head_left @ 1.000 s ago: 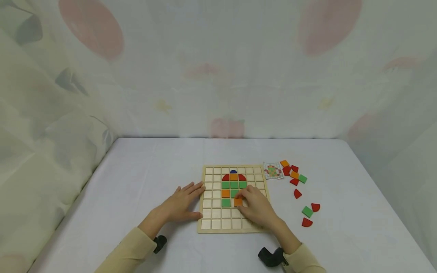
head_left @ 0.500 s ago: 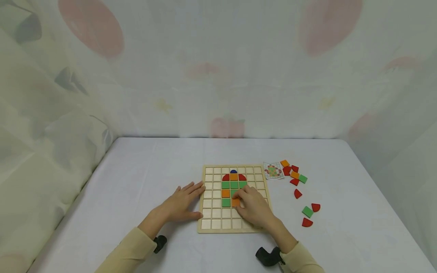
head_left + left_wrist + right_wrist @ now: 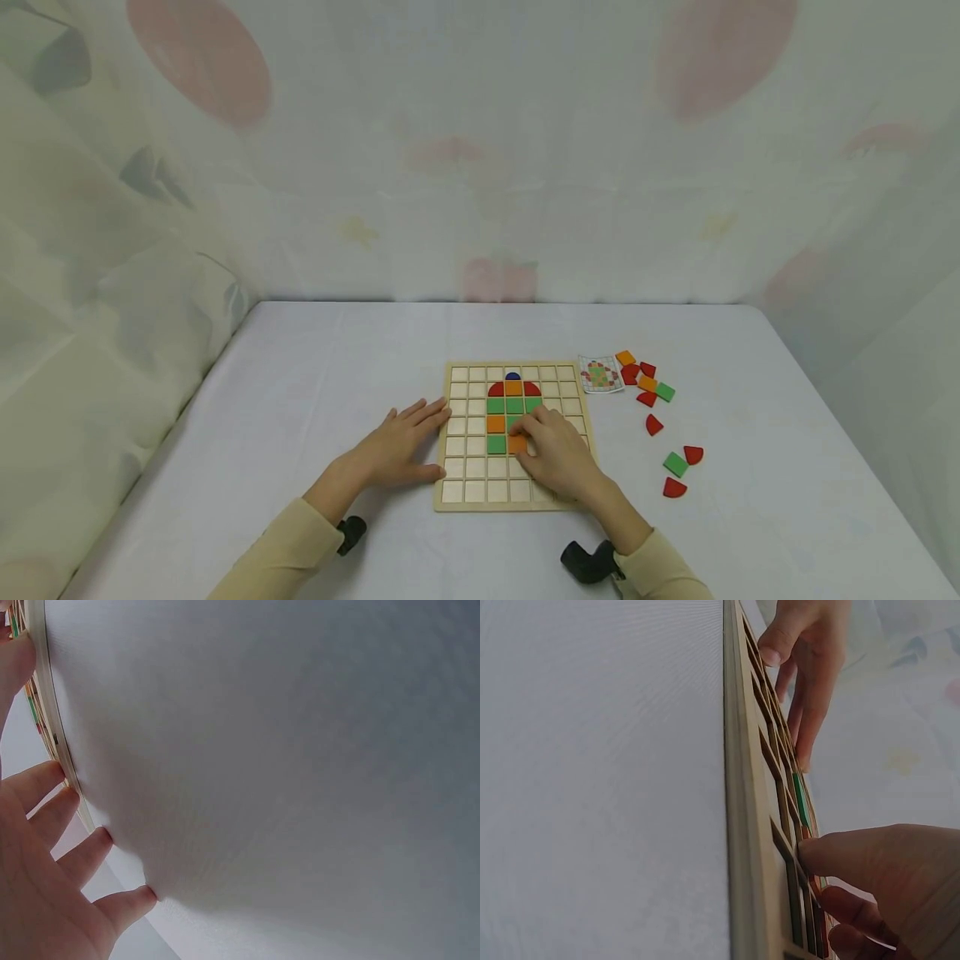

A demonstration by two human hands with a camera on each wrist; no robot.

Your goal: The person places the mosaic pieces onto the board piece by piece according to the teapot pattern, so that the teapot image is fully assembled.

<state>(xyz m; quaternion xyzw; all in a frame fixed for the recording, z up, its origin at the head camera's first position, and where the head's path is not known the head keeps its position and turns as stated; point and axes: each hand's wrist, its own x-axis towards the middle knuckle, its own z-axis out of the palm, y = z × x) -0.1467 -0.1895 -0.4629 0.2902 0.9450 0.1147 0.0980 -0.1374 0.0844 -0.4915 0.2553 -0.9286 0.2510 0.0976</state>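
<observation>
A wooden grid board (image 3: 454,495) lies on the table with coloured tiles set in its cells. My right hand (image 3: 558,454) pinches an orange square tile (image 3: 517,445) between thumb and fingers at a cell right of a green square tile (image 3: 497,445). In the right wrist view the thumb (image 3: 840,855) is right at the tile among the grid slats. My left hand (image 3: 397,446) lies with spread fingers along the board's left edge, fingertips touching the frame. Above are a blue half-round tile (image 3: 513,377), red quarter-round tiles (image 3: 496,389), and green and orange squares.
A small printed pattern card (image 3: 601,375) lies at the board's upper right corner. Beyond it several loose tiles are scattered, among them a green square (image 3: 675,464) and a red quarter-round (image 3: 674,487). Patterned cloth (image 3: 480,167) hangs behind the white table (image 3: 337,350).
My right hand has moved slightly left with the orange tile, which now sits beside the green square. Over the last half second it barely moves. The left hand stays at the board's edge.
</observation>
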